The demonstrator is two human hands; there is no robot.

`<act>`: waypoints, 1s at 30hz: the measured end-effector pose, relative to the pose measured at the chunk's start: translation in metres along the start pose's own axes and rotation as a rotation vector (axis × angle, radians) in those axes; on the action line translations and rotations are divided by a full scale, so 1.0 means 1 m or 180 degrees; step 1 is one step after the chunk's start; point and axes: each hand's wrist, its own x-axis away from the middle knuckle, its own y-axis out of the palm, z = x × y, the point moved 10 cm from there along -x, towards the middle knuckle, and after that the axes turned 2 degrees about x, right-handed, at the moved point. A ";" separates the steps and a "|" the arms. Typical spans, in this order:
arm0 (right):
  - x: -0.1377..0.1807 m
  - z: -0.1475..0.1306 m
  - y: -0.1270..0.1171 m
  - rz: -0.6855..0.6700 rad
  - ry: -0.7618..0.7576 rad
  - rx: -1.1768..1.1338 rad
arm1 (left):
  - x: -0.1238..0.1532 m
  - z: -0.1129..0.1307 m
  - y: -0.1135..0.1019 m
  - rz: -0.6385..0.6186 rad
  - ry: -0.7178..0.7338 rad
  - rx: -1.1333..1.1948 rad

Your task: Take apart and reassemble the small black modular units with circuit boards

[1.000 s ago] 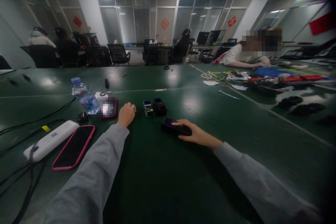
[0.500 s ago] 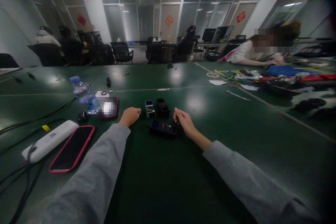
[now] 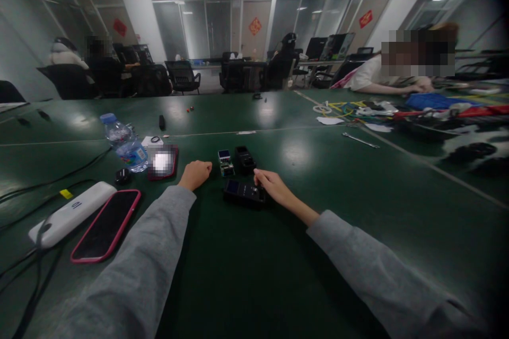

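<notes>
My left hand [image 3: 195,175] rests on the table in a loose fist, to the left of a small circuit board with a screen [image 3: 226,163]. My right hand [image 3: 272,184] has its fingers curled together, and the fingertips are at the right end of a black handheld device with a small screen and buttons [image 3: 240,192]. Whether they touch it, I cannot tell. Just behind stands a second black device, like an open housing [image 3: 245,159], beside the circuit board. Neither hand visibly holds anything.
On the left lie a white power bank [image 3: 73,214], a red-cased phone [image 3: 107,228], another phone [image 3: 172,161], a tilted plastic bottle [image 3: 125,143] and black cables. A wrench [image 3: 361,141] and heaped cables [image 3: 342,110] are on the right, near a person leaning on the table.
My right hand has moved left, bringing its fingertips to the front black device's right end. My left hand keeps its place by the circuit board. The view has shifted slightly.
</notes>
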 end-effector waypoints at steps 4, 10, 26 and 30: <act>0.000 0.003 0.001 -0.0025 0.0046 0.0034 | 0.000 0.000 0.000 0.0020 -0.0006 -0.0013; -0.001 0.002 0.002 -0.0034 0.0017 0.0038 | 0.001 0.000 -0.001 0.0009 -0.0037 -0.0019; 0.000 0.000 0.001 -0.0008 0.0032 0.0071 | 0.000 0.001 0.000 0.0003 -0.0003 -0.0037; 0.000 0.002 0.001 -0.0014 0.0045 0.0059 | 0.000 0.000 0.000 -0.0015 -0.0043 -0.0039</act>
